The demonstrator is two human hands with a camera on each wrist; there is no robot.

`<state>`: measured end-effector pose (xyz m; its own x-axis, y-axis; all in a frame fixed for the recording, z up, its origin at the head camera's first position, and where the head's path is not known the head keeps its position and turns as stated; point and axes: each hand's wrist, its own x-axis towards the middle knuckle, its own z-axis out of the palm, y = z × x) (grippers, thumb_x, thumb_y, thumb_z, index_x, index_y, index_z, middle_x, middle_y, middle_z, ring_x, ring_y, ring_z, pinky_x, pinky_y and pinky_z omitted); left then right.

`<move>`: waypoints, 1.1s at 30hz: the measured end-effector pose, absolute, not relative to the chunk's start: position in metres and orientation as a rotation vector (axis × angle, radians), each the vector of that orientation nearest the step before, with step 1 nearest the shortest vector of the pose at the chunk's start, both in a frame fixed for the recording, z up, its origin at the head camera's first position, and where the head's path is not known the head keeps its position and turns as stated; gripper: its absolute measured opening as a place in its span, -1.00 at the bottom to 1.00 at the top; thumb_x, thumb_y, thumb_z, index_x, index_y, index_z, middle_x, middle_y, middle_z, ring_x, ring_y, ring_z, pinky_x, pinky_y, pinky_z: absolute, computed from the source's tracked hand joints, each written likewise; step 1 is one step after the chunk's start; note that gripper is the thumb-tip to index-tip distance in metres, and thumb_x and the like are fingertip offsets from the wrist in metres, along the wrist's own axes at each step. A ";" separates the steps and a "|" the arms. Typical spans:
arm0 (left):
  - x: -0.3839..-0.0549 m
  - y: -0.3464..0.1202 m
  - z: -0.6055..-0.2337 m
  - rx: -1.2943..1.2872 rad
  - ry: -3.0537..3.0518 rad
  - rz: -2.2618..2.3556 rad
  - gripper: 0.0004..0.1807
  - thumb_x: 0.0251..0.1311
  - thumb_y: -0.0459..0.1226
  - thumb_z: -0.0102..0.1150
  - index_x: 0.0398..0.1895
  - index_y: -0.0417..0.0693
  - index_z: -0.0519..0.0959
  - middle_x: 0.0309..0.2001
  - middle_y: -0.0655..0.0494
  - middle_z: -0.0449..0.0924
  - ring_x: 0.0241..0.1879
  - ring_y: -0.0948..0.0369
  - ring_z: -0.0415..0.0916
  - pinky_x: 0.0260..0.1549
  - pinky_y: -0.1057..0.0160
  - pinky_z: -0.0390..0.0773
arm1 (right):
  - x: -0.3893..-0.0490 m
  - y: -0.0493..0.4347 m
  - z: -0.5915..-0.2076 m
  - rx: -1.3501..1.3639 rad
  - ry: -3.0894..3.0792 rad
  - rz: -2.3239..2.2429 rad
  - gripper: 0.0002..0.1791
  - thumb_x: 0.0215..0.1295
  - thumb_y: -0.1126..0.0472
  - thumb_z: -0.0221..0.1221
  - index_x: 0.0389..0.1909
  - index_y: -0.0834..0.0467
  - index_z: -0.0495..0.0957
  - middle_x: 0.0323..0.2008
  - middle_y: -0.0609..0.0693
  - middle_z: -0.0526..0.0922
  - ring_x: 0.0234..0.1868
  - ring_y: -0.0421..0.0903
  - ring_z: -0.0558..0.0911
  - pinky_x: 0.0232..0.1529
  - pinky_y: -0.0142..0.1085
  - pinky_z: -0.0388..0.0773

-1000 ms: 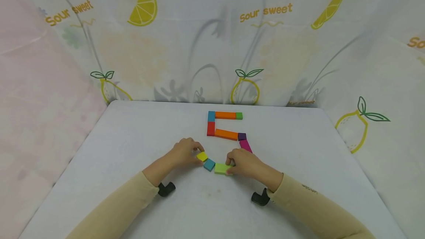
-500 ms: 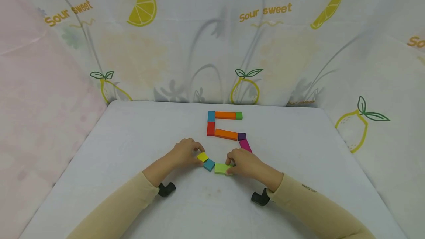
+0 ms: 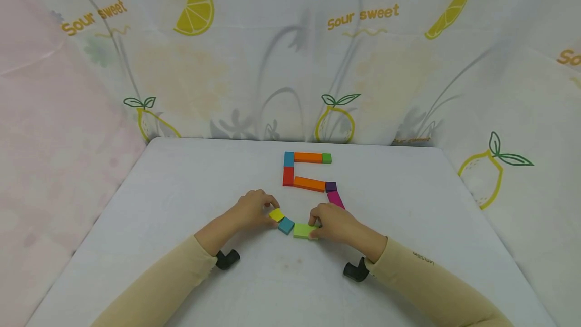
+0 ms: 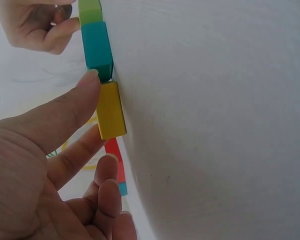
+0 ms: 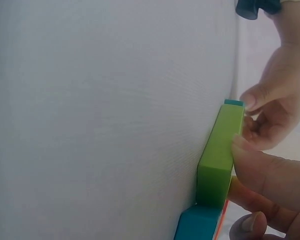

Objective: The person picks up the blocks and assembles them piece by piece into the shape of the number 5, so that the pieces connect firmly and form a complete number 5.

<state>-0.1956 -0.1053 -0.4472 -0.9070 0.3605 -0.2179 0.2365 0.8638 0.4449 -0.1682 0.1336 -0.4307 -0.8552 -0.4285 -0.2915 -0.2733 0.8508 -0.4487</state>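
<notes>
My left hand (image 3: 251, 209) pinches a small yellow block (image 3: 277, 215) between thumb and index finger; the other fingers curl loosely in the left wrist view. The yellow block meets a corner of a blue block (image 3: 286, 226) lying flat on the table. Right of the blue one is a lime-green block (image 3: 304, 231), whose right end my right hand (image 3: 336, 222) grips with thumb and finger. In the right wrist view, another blue block (image 5: 197, 223) touches the near end of the lime-green block; my right hand hides it in the head view.
Farther back, a blue (image 3: 289, 159), a red (image 3: 288, 176), two orange (image 3: 308, 158) and a green block (image 3: 327, 158) form an angular line. It continues through a purple (image 3: 331, 186) and a magenta block (image 3: 335, 199), partly behind my right hand. A printed curtain (image 3: 281, 64) borders the white table (image 3: 190, 165).
</notes>
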 end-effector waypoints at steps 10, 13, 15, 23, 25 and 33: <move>-0.195 -0.107 -0.448 0.439 2.733 0.610 -0.58 0.01 -0.07 0.55 -0.02 0.20 0.69 -0.09 0.10 0.54 0.00 0.09 0.39 -0.01 0.01 0.46 | -0.167 0.134 -0.431 -0.514 2.641 -0.570 -0.80 0.11 0.13 0.48 -0.28 0.06 0.70 -0.35 -0.12 0.56 -0.27 -0.12 0.48 -0.19 -0.23 0.52; -0.195 -0.106 -0.447 0.434 2.729 0.617 -0.58 0.01 -0.06 0.54 -0.01 0.20 0.69 -0.08 0.11 0.54 0.01 0.09 0.39 0.00 0.01 0.46 | -0.167 0.134 -0.431 -0.517 2.643 -0.568 -0.80 0.11 0.13 0.48 -0.28 0.06 0.69 -0.35 -0.12 0.56 -0.27 -0.12 0.48 -0.19 -0.23 0.52; -0.195 -0.106 -0.446 0.434 2.727 0.621 -0.58 0.02 -0.06 0.54 -0.01 0.20 0.69 -0.08 0.11 0.54 0.01 0.09 0.38 0.00 0.01 0.46 | -0.167 0.134 -0.431 -0.519 2.647 -0.561 -0.80 0.11 0.13 0.48 -0.28 0.06 0.69 -0.35 -0.12 0.56 -0.27 -0.12 0.47 -0.19 -0.23 0.52; -0.195 -0.106 -0.446 0.433 2.708 0.637 -0.57 0.04 -0.08 0.53 0.02 0.17 0.68 -0.08 0.10 0.54 0.00 0.09 0.38 0.00 0.02 0.45 | -0.166 0.133 -0.433 -0.550 2.667 -0.529 -0.79 0.12 0.13 0.48 -0.26 0.08 0.71 -0.32 -0.11 0.59 -0.27 -0.13 0.49 -0.18 -0.23 0.54; -0.195 -0.107 -0.446 0.434 2.707 0.639 -0.57 0.04 -0.08 0.53 0.01 0.17 0.68 -0.08 0.10 0.55 -0.01 0.09 0.38 -0.01 0.02 0.45 | -0.166 0.133 -0.433 -0.554 2.673 -0.525 -0.79 0.12 0.14 0.48 -0.26 0.09 0.71 -0.31 -0.11 0.59 -0.27 -0.13 0.49 -0.19 -0.23 0.54; -0.194 -0.107 -0.445 0.451 2.714 0.631 -0.58 0.04 -0.08 0.53 0.00 0.16 0.68 -0.10 0.11 0.55 -0.02 0.10 0.40 -0.02 0.02 0.47 | -0.163 0.133 -0.432 -0.541 2.685 -0.520 -0.77 0.12 0.13 0.48 -0.23 0.10 0.71 -0.32 -0.11 0.59 -0.28 -0.14 0.48 -0.21 -0.24 0.54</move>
